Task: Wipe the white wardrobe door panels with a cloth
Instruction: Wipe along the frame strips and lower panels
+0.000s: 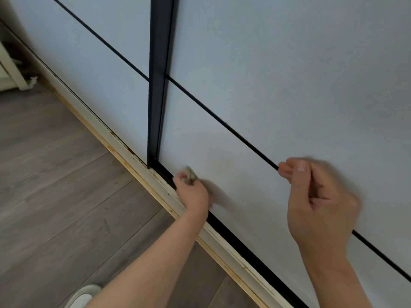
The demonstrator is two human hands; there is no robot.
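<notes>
A: Where is the cloth right now?

B: The cloth (189, 173) is bunched small in the left hand (192, 193). The fingers are curled round it, and only a pale, crumpled bit shows above the knuckles. It is pressed against the lowest panel (233, 156) of the right-hand wardrobe door, near that panel's bottom left corner, just above the black bottom rail (233, 235).

A: And the other hand?

B: The right hand (320, 196) is up in front of the same door, further right and higher. The fingers are curled in toward the palm, thumb laid along them. I see nothing held in it. It is blurred, and I cannot tell whether the knuckles touch the door. It covers part of the thin black strip (222, 123) that divides the panels.

A: How do the doors stand?

B: Two white doors meet at a dark upright frame (159, 85). The left door (100, 74) has the same thin black strip across it. Below both runs a cream track (124, 147) with brownish marks, edged by a pale wooden strip.

A: Anything on the floor?

B: Grey wood-look boards (55, 174). A light slipper (83, 295) shows at the bottom edge, beside the left forearm. A piece of white furniture (10, 70) stands in the far left corner.
</notes>
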